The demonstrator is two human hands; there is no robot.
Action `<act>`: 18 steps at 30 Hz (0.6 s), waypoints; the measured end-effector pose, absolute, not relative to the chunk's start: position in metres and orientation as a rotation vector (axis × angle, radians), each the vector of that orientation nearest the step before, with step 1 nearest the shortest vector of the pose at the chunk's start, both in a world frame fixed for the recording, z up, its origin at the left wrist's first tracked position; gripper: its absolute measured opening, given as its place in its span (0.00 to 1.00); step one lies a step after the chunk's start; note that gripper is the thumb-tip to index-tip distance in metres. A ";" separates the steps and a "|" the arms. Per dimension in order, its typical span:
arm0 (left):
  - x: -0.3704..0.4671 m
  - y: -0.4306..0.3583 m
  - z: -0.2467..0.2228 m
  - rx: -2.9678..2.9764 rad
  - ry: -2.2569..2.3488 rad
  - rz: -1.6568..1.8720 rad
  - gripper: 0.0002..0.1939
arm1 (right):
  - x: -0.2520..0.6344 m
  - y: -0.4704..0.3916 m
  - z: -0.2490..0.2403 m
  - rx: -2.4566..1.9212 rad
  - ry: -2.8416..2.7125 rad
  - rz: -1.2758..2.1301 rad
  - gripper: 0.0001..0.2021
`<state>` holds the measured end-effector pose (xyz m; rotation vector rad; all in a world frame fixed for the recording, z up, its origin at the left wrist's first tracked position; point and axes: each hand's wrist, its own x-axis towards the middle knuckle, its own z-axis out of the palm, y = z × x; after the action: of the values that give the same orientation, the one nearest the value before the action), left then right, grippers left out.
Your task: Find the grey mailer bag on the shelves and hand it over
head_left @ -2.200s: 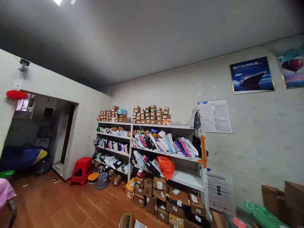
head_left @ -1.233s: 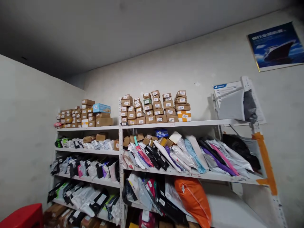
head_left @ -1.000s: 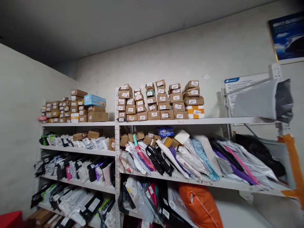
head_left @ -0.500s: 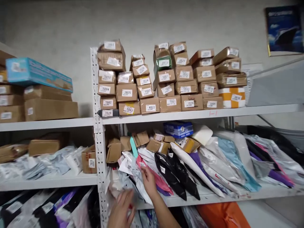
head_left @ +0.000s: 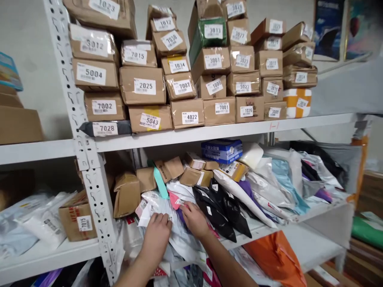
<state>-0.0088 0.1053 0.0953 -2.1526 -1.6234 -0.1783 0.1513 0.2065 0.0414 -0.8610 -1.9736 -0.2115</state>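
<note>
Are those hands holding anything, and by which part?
The right hand touches the labelled upper end of the pink packet; the left hand, the upper part of a white packet. Whether either grips cannot be told.

– Any way straight across from the left?
– The post (head_left: 95,191) stands in the way.
– Over the bags (head_left: 184,237)?
– There's space below the upper shelf (head_left: 227,131), but the blue box (head_left: 220,152) narrows it.
– And lower down?
– The lower shelf (head_left: 314,241) is open right of the orange bag (head_left: 275,255).
</note>
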 end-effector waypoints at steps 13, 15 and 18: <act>0.035 0.175 0.133 -2.429 -1.662 0.482 0.15 | 0.100 0.181 -0.040 -0.809 -1.364 0.015 0.13; 0.034 0.187 0.132 -2.442 -1.631 0.520 0.14 | 0.089 0.175 -0.058 -0.825 -1.367 0.051 0.13; 0.037 0.198 0.119 -2.431 -1.637 0.577 0.09 | 0.075 0.170 -0.076 -0.896 -1.401 0.155 0.19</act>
<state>0.0375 0.1984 0.1192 -2.4307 -1.6373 0.5766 0.0746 0.1701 -0.0761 -0.8963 -1.4008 0.1554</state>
